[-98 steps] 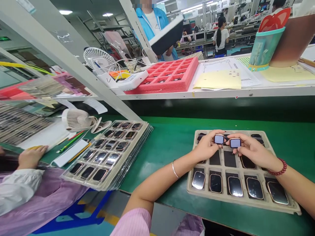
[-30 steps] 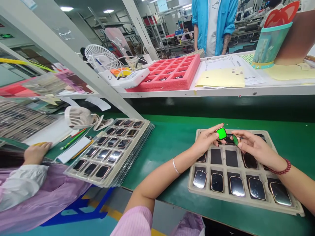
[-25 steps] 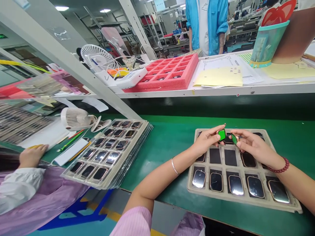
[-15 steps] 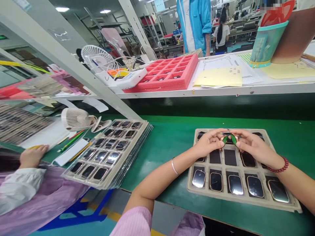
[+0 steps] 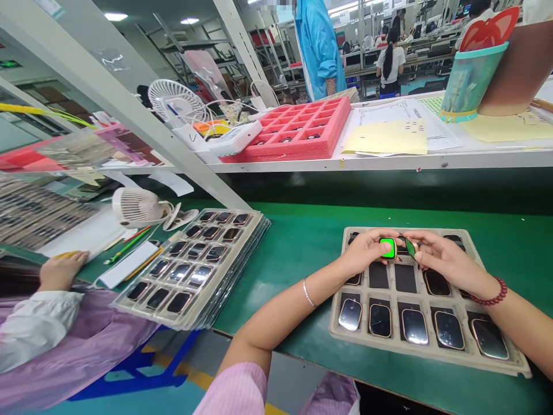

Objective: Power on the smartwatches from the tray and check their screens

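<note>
The left hand (image 5: pixel 365 252) and right hand (image 5: pixel 444 257) each pinched a green-lit smartwatch (image 5: pixel 391 250), probably light, stiff and slick-glassed, best held by its edges.

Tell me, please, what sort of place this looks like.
Probably an electronics workshop or factory: the left hand and right hand each hold a green-screened, watch-like device above a compartmented tray of similar ones, and a stack of trays sits further left.
</note>
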The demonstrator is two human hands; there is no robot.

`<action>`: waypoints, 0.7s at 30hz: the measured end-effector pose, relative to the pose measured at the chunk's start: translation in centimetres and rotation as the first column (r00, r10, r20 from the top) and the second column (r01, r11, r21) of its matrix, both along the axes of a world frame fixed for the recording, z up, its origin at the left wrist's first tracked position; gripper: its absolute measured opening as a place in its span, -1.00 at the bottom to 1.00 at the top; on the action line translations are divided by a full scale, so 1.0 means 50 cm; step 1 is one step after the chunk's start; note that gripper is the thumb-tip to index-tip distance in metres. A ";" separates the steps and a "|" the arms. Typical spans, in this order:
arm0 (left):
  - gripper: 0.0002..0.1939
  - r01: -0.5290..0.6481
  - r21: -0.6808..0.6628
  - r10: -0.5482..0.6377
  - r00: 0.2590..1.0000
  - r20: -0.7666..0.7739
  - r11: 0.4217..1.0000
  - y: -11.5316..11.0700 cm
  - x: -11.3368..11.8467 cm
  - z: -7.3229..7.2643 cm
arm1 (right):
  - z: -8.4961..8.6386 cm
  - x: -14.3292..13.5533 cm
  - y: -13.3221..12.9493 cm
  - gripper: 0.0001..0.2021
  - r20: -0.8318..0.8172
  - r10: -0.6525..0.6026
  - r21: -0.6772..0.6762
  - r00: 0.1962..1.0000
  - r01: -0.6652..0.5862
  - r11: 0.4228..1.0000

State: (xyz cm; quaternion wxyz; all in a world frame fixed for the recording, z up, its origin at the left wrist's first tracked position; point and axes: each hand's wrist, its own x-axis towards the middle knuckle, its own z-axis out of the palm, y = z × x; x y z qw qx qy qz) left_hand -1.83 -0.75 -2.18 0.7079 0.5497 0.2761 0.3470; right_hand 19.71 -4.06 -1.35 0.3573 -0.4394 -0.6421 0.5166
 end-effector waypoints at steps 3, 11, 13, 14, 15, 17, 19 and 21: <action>-0.51 -0.001 0.007 0.001 1.000 0.018 1.000 0.000 -0.001 0.000 | 0.002 -0.001 -0.002 -0.59 0.004 -0.011 -0.004 1.000 0.011 1.000; -0.37 -0.075 0.094 0.072 0.997 0.034 0.993 0.009 0.000 -0.018 | 0.004 -0.002 -0.001 -0.60 -0.008 0.015 -0.016 1.000 -0.015 1.000; -0.38 -0.090 0.111 0.084 0.995 0.052 0.990 0.010 0.001 -0.022 | 0.006 -0.002 -0.002 -0.61 0.015 0.027 0.008 1.000 -0.027 1.000; -0.40 -0.095 0.109 0.089 0.994 0.058 0.989 0.010 0.002 -0.024 | 0.007 -0.002 -0.003 -0.61 0.025 0.042 0.024 0.999 -0.043 0.999; -0.42 -0.101 0.101 0.095 0.994 0.062 0.990 0.010 0.003 -0.025 | 0.008 -0.002 -0.003 -0.62 0.031 0.057 0.040 0.998 -0.058 0.998; -0.45 -0.102 0.068 0.098 0.993 0.060 0.992 0.009 0.005 -0.024 | 0.010 -0.002 -0.004 -0.62 0.039 0.079 0.059 0.996 -0.081 0.995; -0.45 -0.079 0.021 0.078 0.995 0.054 0.997 0.008 0.006 -0.021 | 0.011 -0.001 -0.003 -0.61 0.051 0.090 0.061 0.995 -0.093 0.994; -0.41 -0.052 -0.017 0.053 0.997 0.051 0.999 0.008 0.005 -0.018 | 0.010 0.000 -0.003 -0.60 0.069 0.098 0.058 0.993 -0.102 0.993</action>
